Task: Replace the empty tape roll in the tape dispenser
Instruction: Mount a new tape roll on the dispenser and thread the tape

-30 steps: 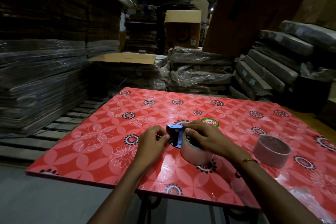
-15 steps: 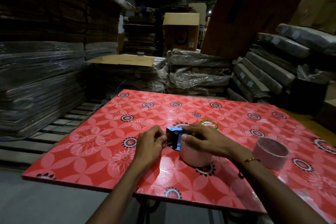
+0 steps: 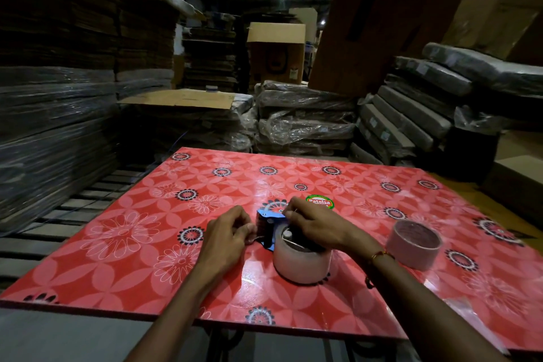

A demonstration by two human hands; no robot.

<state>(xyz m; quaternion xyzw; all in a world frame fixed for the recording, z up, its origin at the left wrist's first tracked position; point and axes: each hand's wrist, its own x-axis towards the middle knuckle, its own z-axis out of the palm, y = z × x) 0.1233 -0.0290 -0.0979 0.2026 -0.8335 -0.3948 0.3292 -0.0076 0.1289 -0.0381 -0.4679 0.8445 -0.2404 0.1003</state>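
one blue tape dispenser [image 3: 266,222], clear roll [image 3: 301,264].

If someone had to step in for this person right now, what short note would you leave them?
Left hand: fingers curled at the blue tape dispenser's front end, apparently pinching the tape end there.
Right hand: resting over the dispenser and the tape roll, fingertips pinching at the dispenser's top.
The roll sits at the dispenser on the red table. A second roll lies apart, on the right; whether it is the empty one I cannot tell.
Done: a roll appears mounted.
Left: probably threading the tape end through the front and checking that it pulls.
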